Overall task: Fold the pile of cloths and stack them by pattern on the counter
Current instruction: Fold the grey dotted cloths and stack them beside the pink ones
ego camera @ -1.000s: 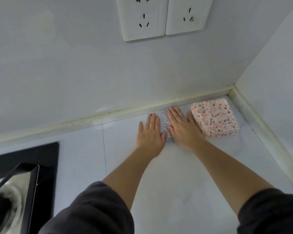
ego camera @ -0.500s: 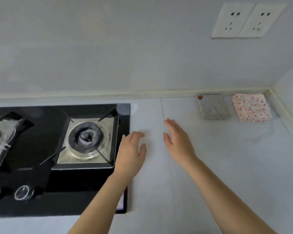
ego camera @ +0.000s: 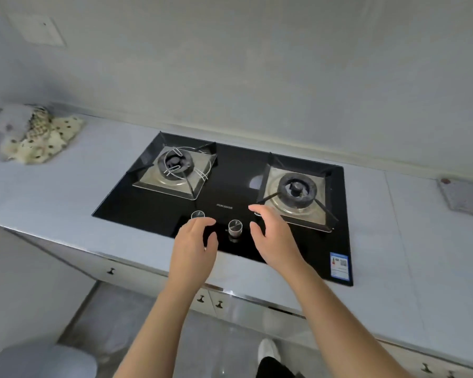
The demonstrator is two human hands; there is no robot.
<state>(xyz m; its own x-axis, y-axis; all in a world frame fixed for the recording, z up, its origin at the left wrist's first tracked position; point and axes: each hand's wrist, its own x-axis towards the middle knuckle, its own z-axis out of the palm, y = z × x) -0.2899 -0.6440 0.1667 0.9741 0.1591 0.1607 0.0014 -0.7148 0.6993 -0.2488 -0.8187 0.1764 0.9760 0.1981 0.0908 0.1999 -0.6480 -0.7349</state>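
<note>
A loose pile of cloths (ego camera: 36, 136) lies on the counter at the far left; a cream one with dark spots and a grey one show. One folded grey speckled cloth (ego camera: 467, 199) sits at the right edge of the view, partly cut off. My left hand (ego camera: 194, 248) and my right hand (ego camera: 276, 238) hover side by side over the front of the black stove, fingers loosely curved, holding nothing. Both are far from either cloth.
A black two-burner gas stove (ego camera: 224, 192) with two knobs (ego camera: 235, 227) fills the middle of the pale counter (ego camera: 66, 192). Cabinet fronts and floor show below the counter's front edge. A grey wall backs the counter.
The view has swung left, away from the folded cloths toward the stove and the loose pile. Both hands left the folded grey cloth and moved left, now above the stove knobs.
</note>
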